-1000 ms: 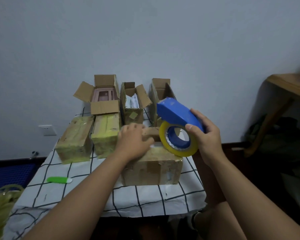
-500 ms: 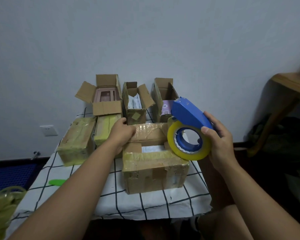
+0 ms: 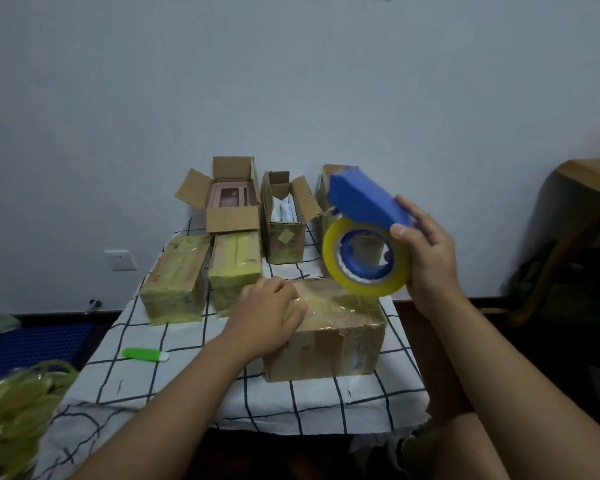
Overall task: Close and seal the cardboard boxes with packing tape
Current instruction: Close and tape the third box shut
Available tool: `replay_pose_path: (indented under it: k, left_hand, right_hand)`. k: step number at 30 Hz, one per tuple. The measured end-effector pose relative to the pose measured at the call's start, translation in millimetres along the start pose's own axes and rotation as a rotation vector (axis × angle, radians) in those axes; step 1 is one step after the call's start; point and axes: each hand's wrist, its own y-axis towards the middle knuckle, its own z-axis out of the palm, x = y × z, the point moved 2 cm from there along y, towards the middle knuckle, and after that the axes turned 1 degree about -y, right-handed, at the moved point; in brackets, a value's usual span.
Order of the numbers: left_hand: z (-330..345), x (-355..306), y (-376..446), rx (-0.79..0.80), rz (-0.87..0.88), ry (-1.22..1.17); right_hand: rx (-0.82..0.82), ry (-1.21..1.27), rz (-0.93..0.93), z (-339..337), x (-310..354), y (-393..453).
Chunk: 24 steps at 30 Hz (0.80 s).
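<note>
Progress – done: two sealed boxes [image 3: 201, 277] lay side by side at the left of the tabletop [image 3: 312, 403], both fully wrapped in yellowish tape.
Progress – in hand: the near box [image 3: 329, 332] sat at the tabletop's middle with its flaps down and tape across its top; judged to be partly sealed.
Progress – left: three open boxes [image 3: 281, 216] stood in the back row against the wall, flaps up, contents visible in two; the right one was mostly hidden behind the dispenser.
Left hand [image 3: 269, 315]: palm down on the near box's top left corner, fingers curled over the edge, pressing the flap flat.
Right hand [image 3: 426, 249]: clamped around the blue tape dispenser [image 3: 366, 202], thumb on its near face, fingers behind.
Tape roll [image 3: 366, 259]: yellow, held just above the near box's far right edge; whether a strip ran to the box could not be told.
Other items: a green cutter [image 3: 145, 354] lay on the tabletop at left, well apart from both hands.
</note>
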Motion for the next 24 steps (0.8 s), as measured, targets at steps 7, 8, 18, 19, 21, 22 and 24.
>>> replay_pose_path:
  k: [7, 8, 18, 19, 21, 22, 24]
  left_hand:
    - [-7, -10, 12, -0.060, -0.160, -0.365]
    - [-11, -13, 16, -0.095, -0.241, -0.534]
    - [-25, -23, 46, 0.085, -0.451, -1.567]
    - [-24, -21, 49, 0.102, -0.450, -1.580]
    - [-25, -17, 53, 0.124, -0.449, -1.595]
    - [-25, -15, 54, 0.131, -0.451, -1.601]
    - [-25, -13, 56, 0.159, -0.459, -1.606]
  right_hand:
    - [0.022, -0.111, 0.083, 5, -37, -14]
    - [0.010, -0.089, 0.096, 3, -38, -14]
    - [0.037, 0.032, 0.146, 0, -41, -13]
    - [0.053, 0.035, 0.152, 0, -42, -12]
    - [0.079, 0.044, 0.161, 0, -44, -11]
    - [0.091, 0.048, 0.162, 1, -44, -11]
    - [0.114, 0.046, 0.163, 2, -45, -10]
